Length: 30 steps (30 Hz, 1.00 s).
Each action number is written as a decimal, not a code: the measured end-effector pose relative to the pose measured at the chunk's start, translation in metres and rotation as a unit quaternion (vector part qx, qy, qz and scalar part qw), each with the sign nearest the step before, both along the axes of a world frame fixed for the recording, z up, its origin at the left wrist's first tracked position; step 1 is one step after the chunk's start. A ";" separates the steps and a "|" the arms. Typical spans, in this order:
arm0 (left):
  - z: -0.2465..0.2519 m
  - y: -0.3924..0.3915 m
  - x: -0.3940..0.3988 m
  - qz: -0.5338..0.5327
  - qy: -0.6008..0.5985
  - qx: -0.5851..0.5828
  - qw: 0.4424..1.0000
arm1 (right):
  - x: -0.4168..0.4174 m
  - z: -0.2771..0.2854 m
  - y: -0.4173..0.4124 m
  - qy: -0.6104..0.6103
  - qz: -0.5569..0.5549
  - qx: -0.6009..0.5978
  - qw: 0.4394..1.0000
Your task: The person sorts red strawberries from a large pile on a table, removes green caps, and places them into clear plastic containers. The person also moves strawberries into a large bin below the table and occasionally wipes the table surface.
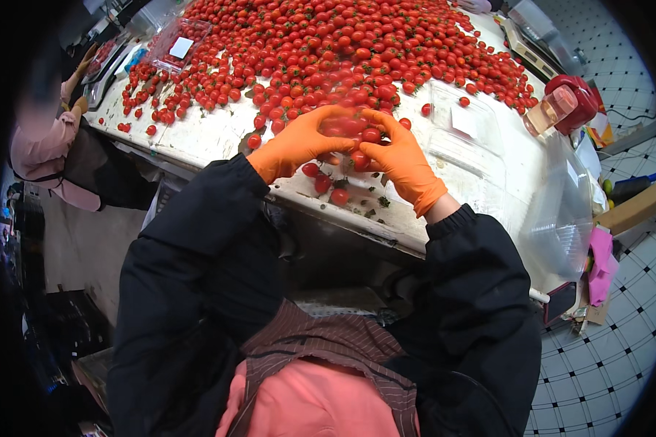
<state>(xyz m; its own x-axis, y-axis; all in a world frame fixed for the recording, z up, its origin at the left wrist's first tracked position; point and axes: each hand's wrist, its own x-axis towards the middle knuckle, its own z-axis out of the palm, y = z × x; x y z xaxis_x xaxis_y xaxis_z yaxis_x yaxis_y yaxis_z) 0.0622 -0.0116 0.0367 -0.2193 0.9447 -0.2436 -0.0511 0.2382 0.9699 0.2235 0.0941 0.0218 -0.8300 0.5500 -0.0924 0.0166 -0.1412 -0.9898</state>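
Note:
My left hand (300, 143), in an orange glove, curves around the near edge of a large heap of cherry tomatoes (328, 43) on a white table (213, 136). Facing it, my right hand (402, 158), gloved alike, has its fingers against a few red tomatoes (361, 160). Tomatoes between the two hands are blurred, so whether the left fingers grip any is unclear. Just below the hands lie several loose tomatoes (339, 196) and green stem bits (383, 202). Right of my right hand rests an open clear plastic clamshell box (467, 142).
Stacked clear boxes (557, 213) stand at the table's right edge, near a bottle (549, 111) and a red object (574, 101). A scale (527, 49) is at the back right. At the left, a closed clamshell (179, 46) lies by tomatoes; a co-worker's pink sleeve (46, 142) shows.

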 end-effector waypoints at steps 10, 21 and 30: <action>0.028 0.056 0.080 -0.014 0.015 0.073 0.997 | 0.077 0.064 0.025 -0.004 -0.042 0.097 0.994; 0.011 0.085 0.120 -0.078 -0.006 0.077 0.994 | 0.128 0.033 0.036 -0.017 -0.134 0.003 0.991; 0.002 0.094 0.135 -0.172 0.066 0.194 0.963 | 0.153 0.041 0.046 -0.079 -0.070 0.015 0.994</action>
<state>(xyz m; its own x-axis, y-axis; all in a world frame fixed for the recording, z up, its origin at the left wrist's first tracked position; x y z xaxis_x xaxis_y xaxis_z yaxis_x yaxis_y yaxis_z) 0.1970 0.0828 0.0384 0.1190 0.9813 0.1513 0.0952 -0.1630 0.9820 0.3766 0.1398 0.0625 -0.7212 0.6638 -0.1979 0.1544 -0.1245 -0.9801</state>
